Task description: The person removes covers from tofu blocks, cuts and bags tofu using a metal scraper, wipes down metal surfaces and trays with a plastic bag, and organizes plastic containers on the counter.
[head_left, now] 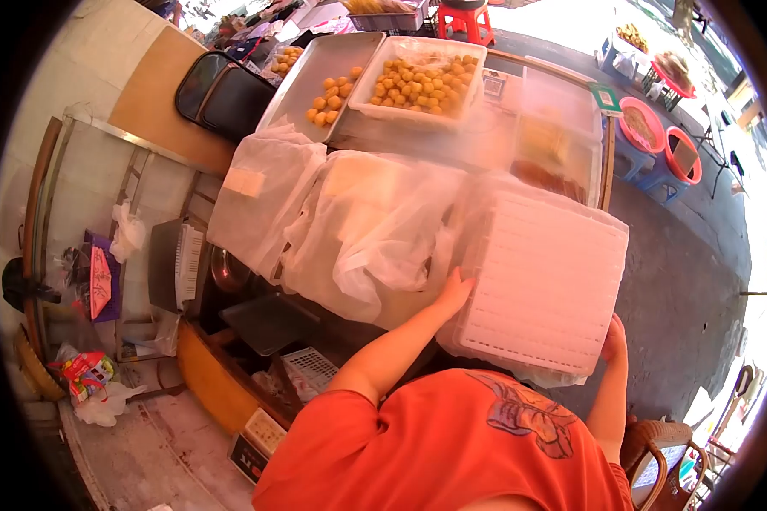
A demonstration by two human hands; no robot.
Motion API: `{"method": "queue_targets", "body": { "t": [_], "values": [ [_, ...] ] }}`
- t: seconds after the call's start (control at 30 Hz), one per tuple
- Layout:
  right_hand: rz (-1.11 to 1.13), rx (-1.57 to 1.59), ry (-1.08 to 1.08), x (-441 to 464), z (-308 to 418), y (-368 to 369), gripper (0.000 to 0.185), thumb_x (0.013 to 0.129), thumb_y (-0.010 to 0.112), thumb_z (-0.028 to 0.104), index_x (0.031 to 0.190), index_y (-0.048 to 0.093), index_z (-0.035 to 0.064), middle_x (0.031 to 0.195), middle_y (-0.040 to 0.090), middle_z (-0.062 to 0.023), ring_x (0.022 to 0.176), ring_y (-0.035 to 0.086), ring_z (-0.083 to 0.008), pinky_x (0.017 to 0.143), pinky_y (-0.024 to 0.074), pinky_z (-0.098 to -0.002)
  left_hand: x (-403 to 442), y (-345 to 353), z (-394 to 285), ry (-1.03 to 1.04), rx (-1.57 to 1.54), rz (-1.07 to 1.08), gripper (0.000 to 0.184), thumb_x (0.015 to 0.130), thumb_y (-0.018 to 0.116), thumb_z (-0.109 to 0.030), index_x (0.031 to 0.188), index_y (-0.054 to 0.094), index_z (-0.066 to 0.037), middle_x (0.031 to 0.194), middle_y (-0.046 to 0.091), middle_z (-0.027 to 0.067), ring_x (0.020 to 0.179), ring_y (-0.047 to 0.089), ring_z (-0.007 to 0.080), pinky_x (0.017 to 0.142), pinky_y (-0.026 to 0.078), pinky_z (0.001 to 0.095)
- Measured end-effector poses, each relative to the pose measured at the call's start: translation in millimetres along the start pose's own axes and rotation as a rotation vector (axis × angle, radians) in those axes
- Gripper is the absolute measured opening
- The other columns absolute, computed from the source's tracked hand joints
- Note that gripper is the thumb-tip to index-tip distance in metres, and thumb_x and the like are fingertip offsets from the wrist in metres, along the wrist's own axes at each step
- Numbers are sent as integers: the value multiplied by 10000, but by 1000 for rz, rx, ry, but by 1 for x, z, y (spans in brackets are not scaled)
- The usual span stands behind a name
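My left hand (458,290) grips the left edge of a large whitish plastic tray (547,277) with rows of small slots. At the tray's lower right edge is my right hand (614,337), its fingers partly hidden behind the rim. The tray lies flat on the front right of the table, over thin clear plastic. Left of it, crumpled plastic sheeting (383,255) covers pale slabs whose kind I cannot make out. Another plastic-wrapped pale stack (264,192) sits farther left.
Behind are a metal tray (294,106) and a white tub (362,100), both with round golden food balls. Clear bins (562,98) stand at the back right. A black folding chair (222,92) is at the left, a wicker chair (656,464) at the lower right.
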State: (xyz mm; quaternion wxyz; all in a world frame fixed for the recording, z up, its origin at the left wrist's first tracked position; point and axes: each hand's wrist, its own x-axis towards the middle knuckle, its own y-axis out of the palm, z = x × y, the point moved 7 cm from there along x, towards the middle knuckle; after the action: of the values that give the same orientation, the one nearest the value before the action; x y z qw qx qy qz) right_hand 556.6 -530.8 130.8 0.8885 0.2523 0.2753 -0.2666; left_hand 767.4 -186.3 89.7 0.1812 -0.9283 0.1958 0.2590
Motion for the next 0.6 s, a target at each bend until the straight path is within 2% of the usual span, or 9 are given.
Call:
{"method": "queue_targets", "body": {
  "t": [0.07,0.1,0.2,0.3,0.37,0.5,0.6],
  "values": [
    [-40,10,-37,0,-4,-6,358,852,536,210,1140,504,-1,1020,602,-105,889,609,-200,750,518,-350,-5,-3,-11,13,33,6,581,801,530,-246,1245,365,90,1189,495,250,1107,485,312,928,371,350],
    [-97,32,-39,-4,-4,-6,379,832,509,153,1150,485,-51,1017,594,-132,884,603,-207,743,509,-322,-8,-5,-17,21,50,15,577,794,527,-243,1231,371,100,1180,497,265,1106,487,331,928,372,359],
    [-136,38,-64,1,-15,-20,381,839,506,161,1154,483,-51,1023,592,-131,892,601,-204,753,505,-316,4,-3,2,6,-72,113,521,798,550,-251,1188,438,75,1068,578,213,981,562,268,839,429,339],
    [-162,57,-85,-1,-15,-24,406,850,522,181,1180,459,-46,1040,585,-129,901,597,-197,762,504,-313,4,-4,-2,-12,-89,135,446,796,577,-240,1121,495,54,959,602,141,846,566,197,750,446,304],
    [-216,63,-106,5,-27,-37,394,851,553,219,1167,483,-8,1013,598,-106,873,606,-186,736,519,-327,11,-3,6,-11,-86,158,435,794,582,-234,1114,500,49,943,602,127,832,562,189,739,446,300],
    [-280,42,-117,0,-29,-34,393,865,536,236,1174,481,-1,1026,595,-104,875,606,-194,740,518,-333,9,-3,1,-51,-132,212,449,789,590,-226,1134,493,46,983,597,131,866,560,192,760,444,301],
    [-267,31,-139,-1,-27,-31,404,870,531,239,1179,469,-14,1033,590,-111,876,605,-197,735,517,-329,2,-5,-9,-49,-95,207,421,822,566,-226,1148,485,29,1031,587,107,905,553,156,776,443,277]
  ]
}}
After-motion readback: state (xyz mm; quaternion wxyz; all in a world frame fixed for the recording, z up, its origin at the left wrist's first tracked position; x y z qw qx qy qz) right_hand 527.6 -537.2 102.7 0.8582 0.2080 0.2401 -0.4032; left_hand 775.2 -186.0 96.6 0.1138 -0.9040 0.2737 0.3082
